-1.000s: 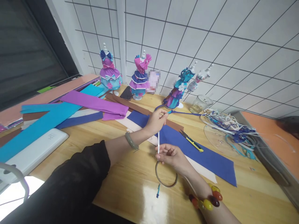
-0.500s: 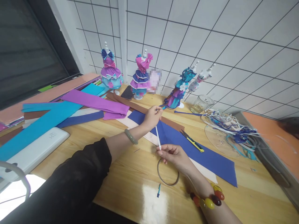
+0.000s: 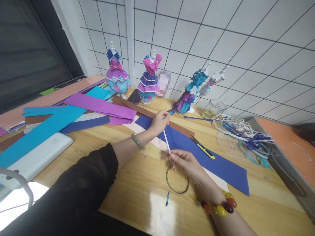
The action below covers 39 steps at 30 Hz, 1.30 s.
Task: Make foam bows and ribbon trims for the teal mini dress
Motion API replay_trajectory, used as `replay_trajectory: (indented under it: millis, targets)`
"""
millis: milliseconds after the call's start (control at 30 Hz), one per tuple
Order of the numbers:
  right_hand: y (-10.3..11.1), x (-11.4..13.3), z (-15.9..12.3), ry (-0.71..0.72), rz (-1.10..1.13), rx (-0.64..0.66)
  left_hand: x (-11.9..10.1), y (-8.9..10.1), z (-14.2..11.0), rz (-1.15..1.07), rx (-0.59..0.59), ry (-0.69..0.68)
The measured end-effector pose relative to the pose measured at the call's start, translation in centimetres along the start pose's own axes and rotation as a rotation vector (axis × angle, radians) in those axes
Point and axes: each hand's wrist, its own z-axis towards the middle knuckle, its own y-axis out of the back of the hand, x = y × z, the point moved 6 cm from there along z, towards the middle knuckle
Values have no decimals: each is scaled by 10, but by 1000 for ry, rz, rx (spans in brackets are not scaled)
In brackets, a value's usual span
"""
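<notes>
My left hand (image 3: 159, 122) is closed in a pinch over the dark blue crepe-like strip (image 3: 214, 164), with a small bright blue piece at its fingertips. From under it a narrow white strip (image 3: 166, 141) runs down toward me. My right hand (image 3: 188, 163) pinches the lower end of that white strip between thumb and fingers. Just below those fingers lies a thin brown ring (image 3: 177, 192) on the table. Yellow-handled thread snips (image 3: 203, 148) rest on the dark blue sheet to the right of both hands.
Dressed miniature mannequins (image 3: 118, 75) stand along the tiled wall, with a glass jar (image 3: 213, 108) at their right. Strip scraps (image 3: 246, 134) heap on a clear plate. Purple sheet (image 3: 103, 108) and turquoise sheet (image 3: 46, 131) lie left, beside a white power bank (image 3: 49, 157). A blue snippet (image 3: 167, 199) lies in front.
My right hand has tilted slightly and risen a little, still pinching the white strip. My left hand stays almost in place. The other things lie as before.
</notes>
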Motion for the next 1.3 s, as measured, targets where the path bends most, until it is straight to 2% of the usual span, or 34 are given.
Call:
replay_trajectory:
  millis: [167,333,433,600,667,733,800,900,967,1200,1300]
  targets:
    - [6,0,0,-50,74,-49,6,4,3,33,-27,-7]
    - [7,5,-1,3,28,-49,6,6,4,89,-25,-7]
    - [13,8,-1,19,160,-110,-3,5,1,85,-13,-62]
    - [31,12,2,68,444,-202,-32,-1,-11,153,-14,-232]
    - [39,13,3,107,529,-246,-42,-7,-16,172,6,-246]
    - [47,14,4,148,581,-288,-46,-18,-23,115,103,-190]
    - [51,15,4,178,605,-320,-43,-32,-31,44,223,-62]
    - [54,16,4,213,606,-345,-28,-52,-48,-23,370,186]
    - [54,16,4,229,613,-351,-19,-60,-57,-65,434,270]
    - [52,13,7,212,673,-291,-15,-68,-66,-127,591,291]
    - [55,11,8,213,696,-300,-15,-69,-65,-122,612,292]
